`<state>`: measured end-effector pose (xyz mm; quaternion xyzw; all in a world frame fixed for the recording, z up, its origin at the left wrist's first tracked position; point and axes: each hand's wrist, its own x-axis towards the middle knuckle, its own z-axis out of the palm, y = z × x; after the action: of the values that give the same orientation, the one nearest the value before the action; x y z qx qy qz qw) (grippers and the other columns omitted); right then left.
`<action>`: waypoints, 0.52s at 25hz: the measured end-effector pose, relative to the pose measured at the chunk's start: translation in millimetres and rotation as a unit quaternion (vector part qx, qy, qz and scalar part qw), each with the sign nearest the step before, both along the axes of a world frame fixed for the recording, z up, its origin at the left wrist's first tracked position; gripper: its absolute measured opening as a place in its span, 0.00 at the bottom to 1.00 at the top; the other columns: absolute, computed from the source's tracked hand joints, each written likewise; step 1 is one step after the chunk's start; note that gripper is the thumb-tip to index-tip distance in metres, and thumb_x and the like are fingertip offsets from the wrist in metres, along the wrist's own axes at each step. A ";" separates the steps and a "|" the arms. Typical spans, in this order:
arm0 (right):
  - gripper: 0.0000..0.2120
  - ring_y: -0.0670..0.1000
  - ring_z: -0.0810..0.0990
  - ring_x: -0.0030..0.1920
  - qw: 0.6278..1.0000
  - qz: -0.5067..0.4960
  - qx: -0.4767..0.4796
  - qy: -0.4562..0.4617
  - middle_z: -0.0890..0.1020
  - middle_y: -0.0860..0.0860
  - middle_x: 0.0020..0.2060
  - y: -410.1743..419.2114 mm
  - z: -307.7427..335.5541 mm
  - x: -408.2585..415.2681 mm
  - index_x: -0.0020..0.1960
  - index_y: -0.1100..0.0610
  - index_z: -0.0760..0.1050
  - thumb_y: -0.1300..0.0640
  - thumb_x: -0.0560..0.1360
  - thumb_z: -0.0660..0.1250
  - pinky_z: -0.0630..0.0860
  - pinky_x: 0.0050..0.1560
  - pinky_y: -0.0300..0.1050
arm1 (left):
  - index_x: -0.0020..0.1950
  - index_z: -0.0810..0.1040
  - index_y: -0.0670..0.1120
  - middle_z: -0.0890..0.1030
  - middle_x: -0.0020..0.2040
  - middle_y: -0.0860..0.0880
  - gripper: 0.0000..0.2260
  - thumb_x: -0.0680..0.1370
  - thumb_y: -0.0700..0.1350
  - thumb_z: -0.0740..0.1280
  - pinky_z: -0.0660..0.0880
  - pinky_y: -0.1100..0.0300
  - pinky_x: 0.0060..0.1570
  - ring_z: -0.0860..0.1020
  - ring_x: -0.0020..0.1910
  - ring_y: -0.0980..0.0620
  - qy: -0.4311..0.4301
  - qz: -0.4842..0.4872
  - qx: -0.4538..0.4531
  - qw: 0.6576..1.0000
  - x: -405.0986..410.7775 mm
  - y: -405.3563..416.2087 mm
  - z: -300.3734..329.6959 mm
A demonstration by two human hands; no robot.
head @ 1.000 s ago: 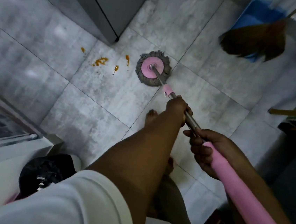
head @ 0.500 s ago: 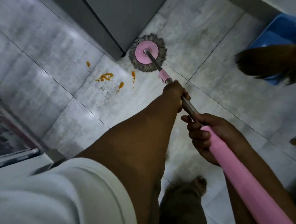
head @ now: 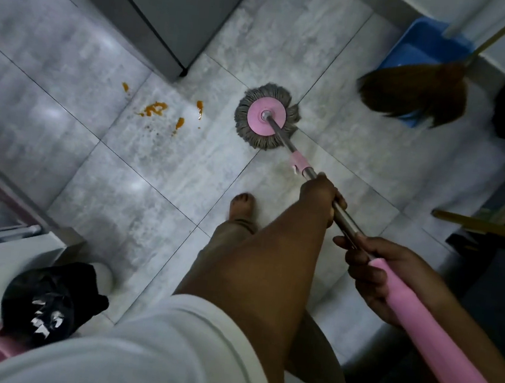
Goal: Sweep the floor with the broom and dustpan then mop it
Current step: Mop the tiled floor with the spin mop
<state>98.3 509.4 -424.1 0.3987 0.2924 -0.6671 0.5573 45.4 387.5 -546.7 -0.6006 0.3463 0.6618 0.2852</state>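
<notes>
On the tiled floor [head: 158, 187], mop head [head: 265, 116] pulled back from grey cabinet [head: 158, 10], seemingly right of orange spill [head: 157, 109]; stain unwiped. Left hand [head: 322, 194] and right hand [head: 371, 266] fingers wrapped round handle [head: 343, 218].

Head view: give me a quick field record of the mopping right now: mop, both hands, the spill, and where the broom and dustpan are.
mop head: grey strands round a pink disc, flat on the tiled floor
left hand: grips the metal shaft below the pink collar
right hand: grips the shaft where the pink foam grip begins
orange spill: splatters left of the mop head, apart from it, not yet wiped
broom: brown bristles at upper right, resting over the dustpan
dustpan: blue, by the wall
bare foot: behind the mop head
</notes>
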 end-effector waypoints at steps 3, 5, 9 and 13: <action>0.19 0.43 0.65 0.18 0.999 0.022 0.035 0.007 0.71 0.50 0.29 -12.8 -10.7 -33.2 0.60 0.62 0.72 0.57 0.71 0.66 0.62 0.15 0.34 | 0.44 0.71 0.44 0.70 0.21 0.48 0.14 0.84 0.51 0.57 0.68 0.61 0.27 0.67 0.12 0.53 0.009 0.002 -0.011 1.000 -29.3 -16.4 -4.5; 0.16 0.43 0.65 0.18 0.999 0.019 0.041 0.018 0.71 0.50 0.29 -38.0 -22.3 -72.3 0.59 0.62 0.72 0.56 0.74 0.61 0.62 0.15 0.34 | 0.42 0.69 0.45 0.69 0.26 0.48 0.15 0.84 0.51 0.56 0.68 0.63 0.27 0.67 0.14 0.53 0.018 0.001 -0.027 0.999 -69.1 -42.6 -12.5; 0.13 0.42 0.66 0.19 0.999 0.025 0.021 0.033 0.71 0.49 0.28 -105.8 -44.1 -164.9 0.55 0.61 0.72 0.57 0.73 0.61 0.63 0.15 0.33 | 0.39 0.67 0.43 0.68 0.16 0.49 0.18 0.85 0.52 0.54 0.67 0.62 0.28 0.68 0.21 0.50 0.033 0.004 -0.064 0.997 -164.5 -112.5 -27.5; 0.13 0.42 0.66 0.19 0.997 0.042 0.006 0.059 0.71 0.48 0.29 -142.9 -58.5 -225.2 0.55 0.61 0.70 0.57 0.72 0.62 0.63 0.17 0.32 | 0.34 0.65 0.43 0.66 0.13 0.49 0.22 0.84 0.53 0.54 0.66 0.62 0.31 0.66 0.25 0.51 0.035 -0.002 -0.065 0.997 -227.4 -152.0 -34.0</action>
<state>-126.9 366.5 -482.6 0.3494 0.3457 -0.6635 0.5641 -182.1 235.5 -580.7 -0.5939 0.3998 0.6575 0.2348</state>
